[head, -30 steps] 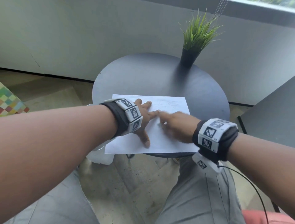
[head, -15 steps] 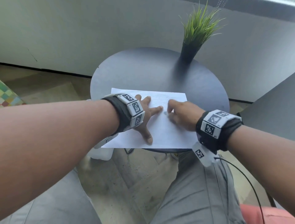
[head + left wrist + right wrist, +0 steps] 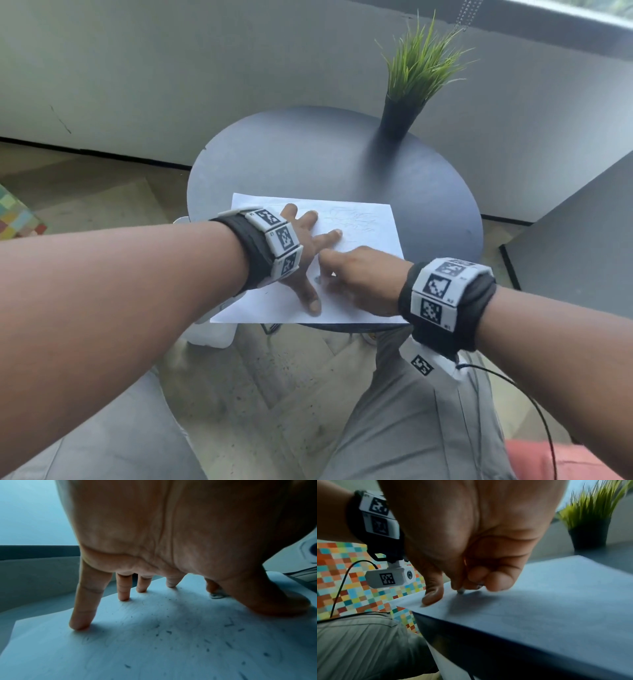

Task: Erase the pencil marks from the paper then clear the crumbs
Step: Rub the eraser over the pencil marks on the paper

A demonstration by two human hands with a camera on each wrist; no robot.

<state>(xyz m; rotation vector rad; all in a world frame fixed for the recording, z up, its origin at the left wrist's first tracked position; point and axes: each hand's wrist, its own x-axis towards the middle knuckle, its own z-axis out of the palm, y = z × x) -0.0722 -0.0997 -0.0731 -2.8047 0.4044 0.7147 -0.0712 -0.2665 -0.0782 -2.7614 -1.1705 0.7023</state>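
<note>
A white sheet of paper lies on the near half of a round dark table. Faint pencil marks show near its far edge. My left hand presses flat on the sheet, fingers spread and straight. Dark eraser crumbs are scattered under and around that palm. My right hand is curled, fingertips down on the paper just right of the left thumb. It pinches a small eraser, whose tip touches the sheet and also shows in the left wrist view.
A grass plant in a black pot stands at the table's far right edge. A second dark surface sits close on the right. A white object stands on the floor under the table's left side. My knees are below the near edge.
My right hand went up and right across the paper half a second ago, then came back down-left toward the left thumb. The left hand stayed pressed in place.
</note>
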